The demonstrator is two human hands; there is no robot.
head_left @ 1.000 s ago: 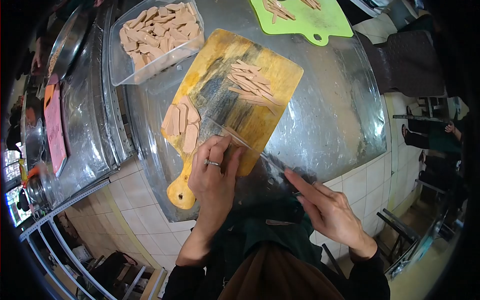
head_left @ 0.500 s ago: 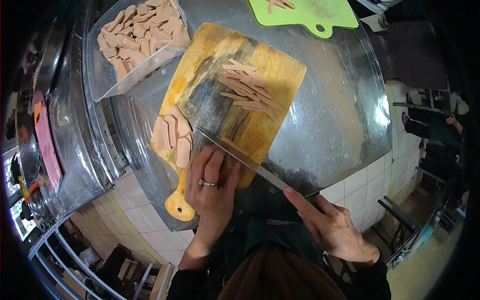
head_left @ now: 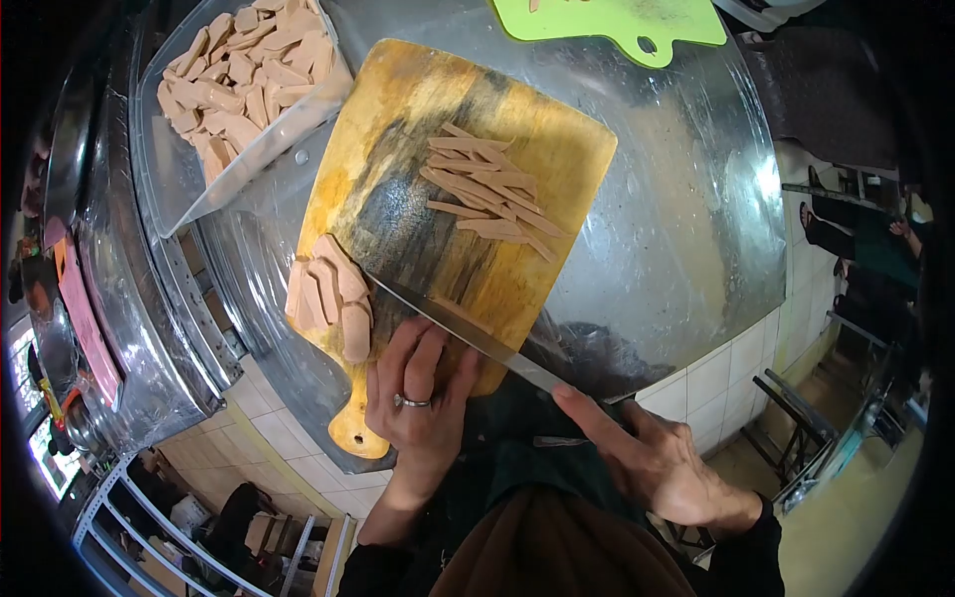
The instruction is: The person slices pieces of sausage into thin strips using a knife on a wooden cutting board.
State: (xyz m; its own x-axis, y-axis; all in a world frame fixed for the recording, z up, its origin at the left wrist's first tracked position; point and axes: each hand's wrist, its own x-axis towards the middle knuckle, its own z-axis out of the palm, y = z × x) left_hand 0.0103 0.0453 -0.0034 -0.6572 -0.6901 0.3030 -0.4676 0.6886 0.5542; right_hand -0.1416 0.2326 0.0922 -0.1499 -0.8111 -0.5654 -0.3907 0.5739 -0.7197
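Note:
My right hand (head_left: 657, 458) is closed on the handle of a kitchen knife (head_left: 502, 353), its index finger stretched along the spine. The blade lies across the wooden cutting board (head_left: 567, 129), right at the fingertips of my left hand (head_left: 413, 393). Those fingers are bent and press down on a pinkish sausage slice, mostly hidden under them and the blade. A narrow sausage strip (head_left: 465, 312) shows on the far side of the blade. Left of the knife rest several flat sausage slices (head_left: 328, 289). Thin cut strips (head_left: 482, 184) form a loose pile farther up the board.
A clear plastic tub (head_left: 267, 154) full of sausage slices stands at upper left. At the top is a green cutting board (head_left: 617, 20) with a few pieces. Both sit on the metal table (head_left: 676, 199). Another person's hand (head_left: 900, 229) shows at far right.
The camera view has shifted slightly, so the board and tub appear moved. The knife stays by my left fingertips, and both hands keep nearly the same hold.

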